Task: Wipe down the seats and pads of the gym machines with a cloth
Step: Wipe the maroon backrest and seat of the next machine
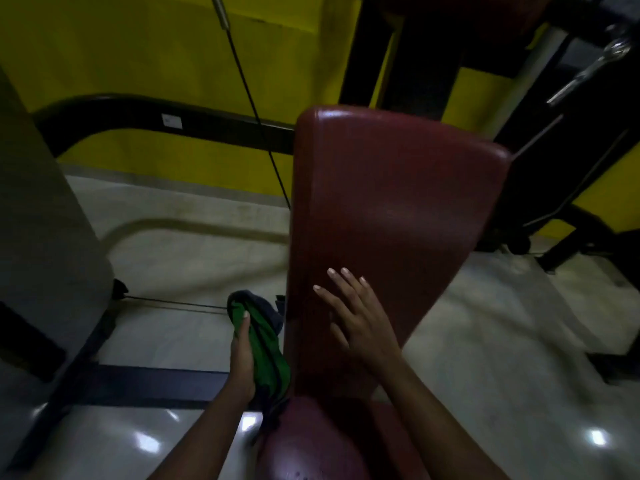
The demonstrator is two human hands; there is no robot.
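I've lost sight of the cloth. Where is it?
Head view, lower centre: the left hand grips the cloth, just left of the red pad.

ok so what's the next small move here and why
Probably swing the left hand with the green cloth rightward onto the maroon pad and start wiping. The cloth sits bunched beside the pad's left edge, not on its face, while the right hand rests flat on the pad, seemingly bracing it.
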